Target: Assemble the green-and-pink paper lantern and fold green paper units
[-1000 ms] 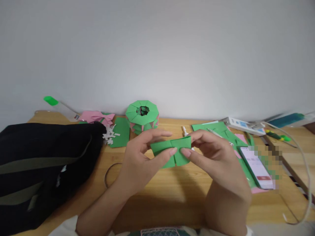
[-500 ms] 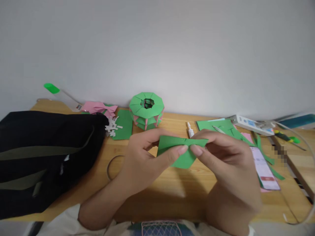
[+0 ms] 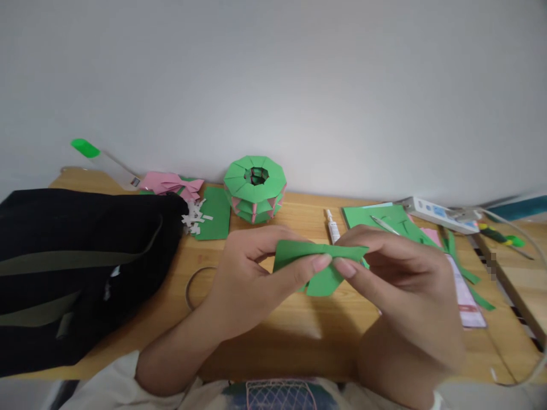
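Note:
A folded piece of green paper (image 3: pixel 322 282) is held up above the table between both hands. My left hand (image 3: pixel 256 279) is closed on its left part, thumb on the near face and fingers behind. My right hand (image 3: pixel 397 279) pinches the right part, with its thumb tip close to the left thumb at the middle. The paper's upper edge is folded over, and the fingers behind it are largely hidden. Beyond the hands stands a round green-and-pink folded paper piece (image 3: pixel 255 191) with a hole in its top.
A black bag (image 3: pixel 85 273) lies at left, near white paper scraps (image 3: pixel 195 218), a green sheet (image 3: pixel 216 213) and pink folded paper (image 3: pixel 168 183). A small white tube (image 3: pixel 333 229), green sheets (image 3: pixel 363 213), a pen (image 3: pixel 384 225), a phone (image 3: pixel 468 299) and a power strip (image 3: pixel 440 214) are at right.
The green paper's upper flap is bent over more, and a slit shows at its lower edge. My right hand has shifted slightly right and covers more of the phone.

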The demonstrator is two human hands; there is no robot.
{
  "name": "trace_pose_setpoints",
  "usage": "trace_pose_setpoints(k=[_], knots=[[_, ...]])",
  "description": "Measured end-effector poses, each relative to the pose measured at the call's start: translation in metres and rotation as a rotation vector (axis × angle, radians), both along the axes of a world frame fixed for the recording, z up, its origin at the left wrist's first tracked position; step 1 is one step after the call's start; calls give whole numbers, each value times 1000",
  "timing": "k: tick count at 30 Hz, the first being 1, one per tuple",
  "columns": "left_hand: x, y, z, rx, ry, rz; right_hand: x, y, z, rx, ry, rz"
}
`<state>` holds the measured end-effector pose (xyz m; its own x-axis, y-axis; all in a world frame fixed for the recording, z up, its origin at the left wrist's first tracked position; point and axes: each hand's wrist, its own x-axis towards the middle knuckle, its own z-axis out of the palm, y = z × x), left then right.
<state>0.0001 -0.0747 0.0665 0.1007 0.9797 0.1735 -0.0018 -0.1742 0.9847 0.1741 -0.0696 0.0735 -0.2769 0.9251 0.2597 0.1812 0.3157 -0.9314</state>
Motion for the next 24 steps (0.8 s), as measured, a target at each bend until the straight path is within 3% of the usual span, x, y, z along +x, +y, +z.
trace_pose_setpoints(k=[24], knots=[[1,-2,-3,78,46,40,-3,-2,-1,61,-24,-56]])
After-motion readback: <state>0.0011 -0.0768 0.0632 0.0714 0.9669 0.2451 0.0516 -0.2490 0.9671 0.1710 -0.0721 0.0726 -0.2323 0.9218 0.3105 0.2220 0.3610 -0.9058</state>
